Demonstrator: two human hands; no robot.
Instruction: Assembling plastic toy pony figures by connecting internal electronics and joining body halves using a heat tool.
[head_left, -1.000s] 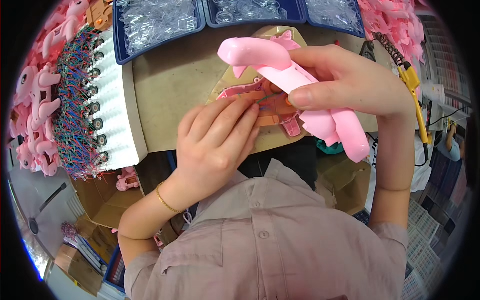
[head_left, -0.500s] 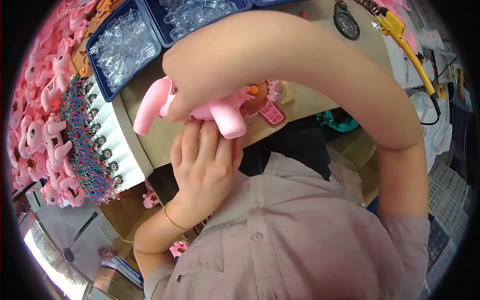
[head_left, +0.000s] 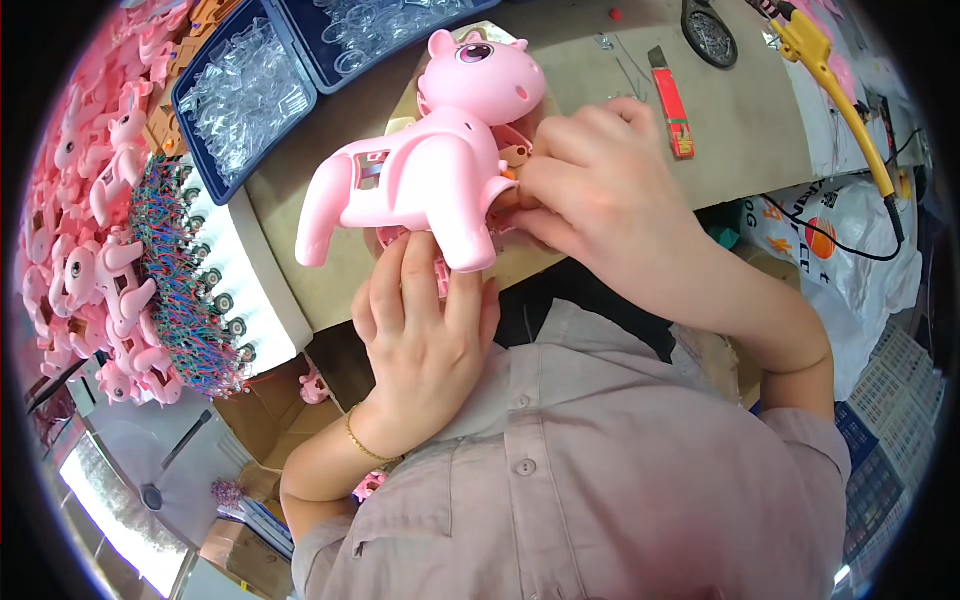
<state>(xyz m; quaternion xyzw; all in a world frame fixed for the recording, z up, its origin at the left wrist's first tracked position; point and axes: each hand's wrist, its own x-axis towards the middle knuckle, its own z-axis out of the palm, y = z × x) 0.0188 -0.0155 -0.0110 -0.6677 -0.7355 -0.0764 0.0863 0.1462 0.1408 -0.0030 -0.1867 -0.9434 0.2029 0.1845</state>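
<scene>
A pink toy pony (head_left: 400, 185) with a large eye lies on its side on the bench, head away from me and legs toward me. Gaps in its shell show inner parts. My left hand (head_left: 425, 320) grips its lower edge between the legs, fingers curled against the belly. At the pony's chest, my right hand (head_left: 600, 190) has its fingers bent and pressed together beside a small orange part (head_left: 508, 172). Those fingertips are partly hidden, so what they pinch cannot be made out. More pink pieces show under the body.
Blue bins (head_left: 245, 105) of clear plastic parts stand at the back left. Along the left lie wired parts (head_left: 190, 290) and many pink ponies (head_left: 110, 290). A red cutter knife (head_left: 672, 105), a black oval tool (head_left: 708, 38) and a yellow-handled tool (head_left: 825, 70) lie to the right.
My right arm has swung back from across the pony to its chest side, uncovering the head and body. The left hand stays at the lower edge. The cutter knife has come into sight.
</scene>
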